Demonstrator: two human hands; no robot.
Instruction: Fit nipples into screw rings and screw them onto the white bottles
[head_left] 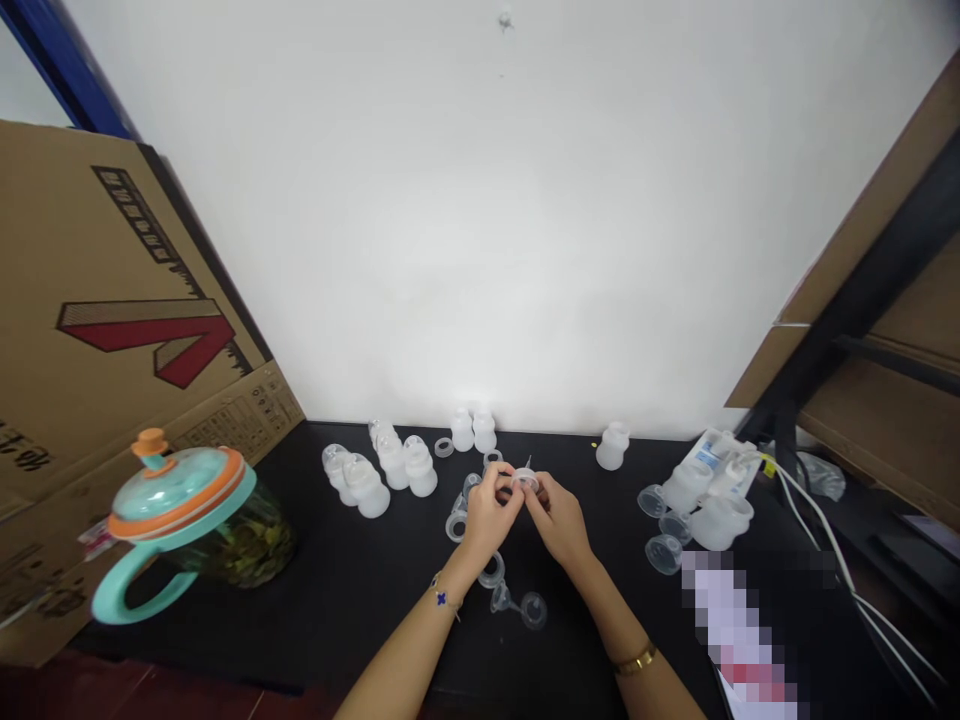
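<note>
A black bench runs up to a plain white wall, and at its middle we see the small translucent round part raised just above the surface, between the two hands. The left hand pinches its near-left edge with thumb and fingertips pressed together, and the right hand pinches the opposite edge in the same way, so each grip is tight on the rim and the part sits right at the fingertips, not in either palm. A thin stem seems to stand up from it, but it is too small for us to be sure. In our judgement the hold is slight: the part is slick-looking and caught only at its edges, so uneven pressure could make it spring out and land among the look-alike pieces, where it would be hard to pick out. Just beside the left hand lies a clear ring, and near the wrists lie more loose clear pieces. Behind and to the left stands a cluster of translucent bottles, with two more bottles at the wall and a single bottle apart to the right. Further right we see small clear cups, a heap of bottle parts and a white cable. At the far left stands a teal jug with an orange-rimmed lid before a cardboard box.
</note>
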